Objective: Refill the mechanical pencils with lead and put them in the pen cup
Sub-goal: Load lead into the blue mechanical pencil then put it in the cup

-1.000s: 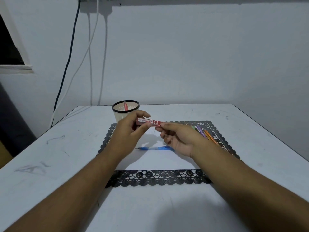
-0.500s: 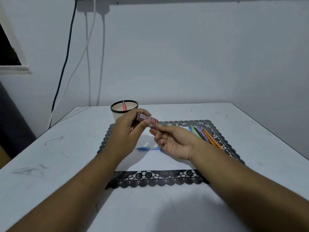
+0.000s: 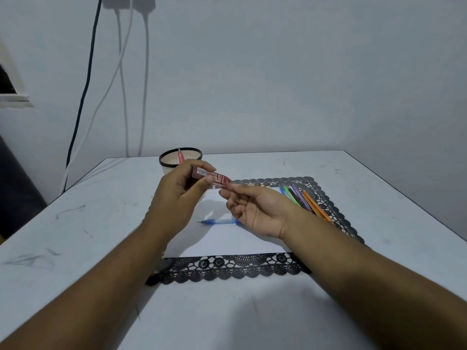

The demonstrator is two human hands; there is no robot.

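Note:
My left hand [image 3: 177,198] holds a red lead case [image 3: 211,178] between thumb and fingers, tilted with its right end lower. My right hand [image 3: 255,210] lies palm-up just under that lower end, its fingertips at the case's tip. A blue mechanical pencil [image 3: 219,221] lies on the white mat [image 3: 227,243] below both hands. Several coloured pencils [image 3: 303,200] lie side by side at the mat's right edge. The pen cup [image 3: 180,160] stands behind my left hand with a pink pencil [image 3: 181,155] inside.
The mat has a black lace border [image 3: 227,270] and lies on a white table [image 3: 75,236]. Cables [image 3: 83,102] hang down the wall at the back left. The table's right edge [image 3: 417,210] runs close to the wall.
The lead case has tilted, right end down. My right hand has let go of its end and turned palm-up beneath it, fingers spread.

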